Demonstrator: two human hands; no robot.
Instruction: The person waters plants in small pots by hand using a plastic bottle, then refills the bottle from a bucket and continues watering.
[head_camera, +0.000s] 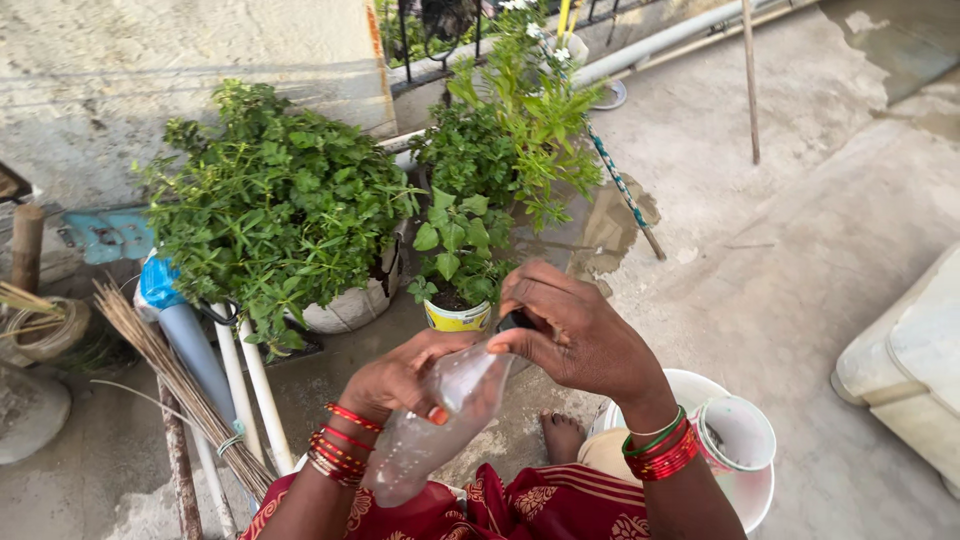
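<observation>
Two hands meet over one clear plastic bottle (440, 420), held slantwise just above the person's lap, neck up and away. The left hand (400, 380) wraps the bottle's upper body, fingers curled tight around it. The right hand (575, 335) comes over the top, thumb and fingertips pinched on the dark cap (515, 320) at the mouth. Neither hand is spread; both are closed on the bottle.

For a clean turn at the cap, the judgement is this: the thin wall looks soft and already crumples a little, so the left hand should hold firm near the neck, not squeeze the middle, while the right does the twisting.

Room now. Straight ahead, just past the hands, stands a small yellow pot (457, 315) with a leafy plant, and left of it a big bushy plant in a white pot (350, 305). On the left, a bundle of broom sticks (170, 380) and white pipes (255, 385) lean close by the left elbow. On the right, a white bucket (745, 490) with a small mug (735, 435) in it sits touching distance under the right wrist. The open room lies further right, on the bare concrete floor (800, 250), damp in patches.
</observation>
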